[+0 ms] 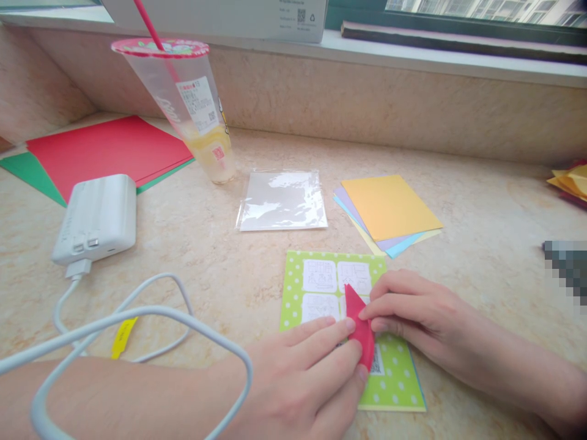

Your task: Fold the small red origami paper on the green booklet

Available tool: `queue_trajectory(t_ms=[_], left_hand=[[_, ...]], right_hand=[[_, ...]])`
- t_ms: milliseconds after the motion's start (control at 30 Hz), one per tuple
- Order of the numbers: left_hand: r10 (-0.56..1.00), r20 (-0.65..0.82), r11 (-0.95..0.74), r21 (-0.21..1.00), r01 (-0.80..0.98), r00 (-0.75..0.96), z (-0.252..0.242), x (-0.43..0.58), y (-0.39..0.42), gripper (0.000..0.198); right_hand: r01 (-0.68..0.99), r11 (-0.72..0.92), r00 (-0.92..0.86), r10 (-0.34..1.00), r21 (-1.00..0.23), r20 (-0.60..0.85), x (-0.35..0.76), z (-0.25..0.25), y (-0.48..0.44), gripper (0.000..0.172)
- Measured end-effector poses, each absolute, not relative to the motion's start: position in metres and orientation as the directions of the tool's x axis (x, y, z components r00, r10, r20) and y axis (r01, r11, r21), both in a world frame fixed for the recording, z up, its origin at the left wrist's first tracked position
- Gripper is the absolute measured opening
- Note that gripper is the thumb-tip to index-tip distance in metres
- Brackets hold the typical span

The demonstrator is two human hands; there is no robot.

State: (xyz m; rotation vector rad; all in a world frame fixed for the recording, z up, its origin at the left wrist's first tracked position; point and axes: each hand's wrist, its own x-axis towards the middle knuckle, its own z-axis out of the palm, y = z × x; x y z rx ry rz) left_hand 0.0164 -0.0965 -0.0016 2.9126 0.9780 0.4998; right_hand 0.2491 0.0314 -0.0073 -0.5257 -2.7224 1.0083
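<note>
I pinch the folded red paper (pixel 358 327) between both sets of fingers: my left hand (pixel 302 379) has its fingertips pressed together on the paper's lower end, and my right hand (pixel 413 315) nips its upper edge between thumb and forefinger. The paper stands nearly on edge directly under my fingertips, over the green dotted instruction sheet (pixel 389 379), which lies flat beneath both hands. Beyond my right fingers sits the stack of coloured squares (pixel 389 208), and beyond my left fingers the clear plastic sleeve (pixel 282 198); farther off to the left stand the drink cup (pixel 192 110) with its straw and the white power bank (pixel 98 217), whose cable (pixel 151 315) loops across my left forearm. I judge the main risk to be the crease going crooked: the piece is small and narrow, and uneven pressure from either side could skew it or let it slip. The glossy sheet underneath might slide too. The cable could also drag if my left arm shifts.
</note>
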Motion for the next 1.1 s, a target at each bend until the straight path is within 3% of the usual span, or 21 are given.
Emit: queue_trajectory(t_ms=[1100], left_hand=[[0.605,0.299,-0.796,0.202,0.570,0.738,0.0055,0.0157,-0.0937,0.041]], right_hand=[[0.239,0.766,-0.898,0.409,-0.597,0.165,0.2472,-0.0166,0.0291,0.024]])
